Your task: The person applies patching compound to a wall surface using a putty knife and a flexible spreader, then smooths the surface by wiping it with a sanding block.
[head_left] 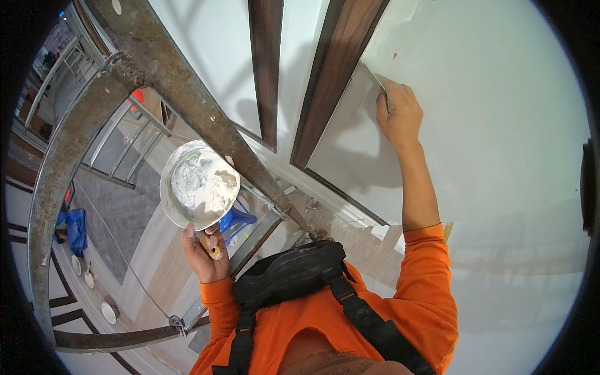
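Note:
My left hand (205, 256) is closed at the near rim of a round metal pan (167, 201), holding it up. Thick white putty (209, 181) covers the pan's inside, heaped toward its right. A yellowish handle (212, 245) shows between my left fingers; whether it belongs to the pan or to a separate tool I cannot tell. Up at the right, my right hand (400, 112) grips a thin putty knife (382, 87). Its blade lies against the white wall panel (494, 137), close to the dark wood trim (340, 81). My right fingers partly hide the knife.
A rusty metal scaffold frame (187, 81) crosses the left side, passing just behind the pan. Far below are the floor (125, 212), a metal ladder-like frame (128, 147), a blue stool (236, 217), a blue bag (75, 231) and a small bowl (110, 312). A black chest strap pack (290, 275) sits on me.

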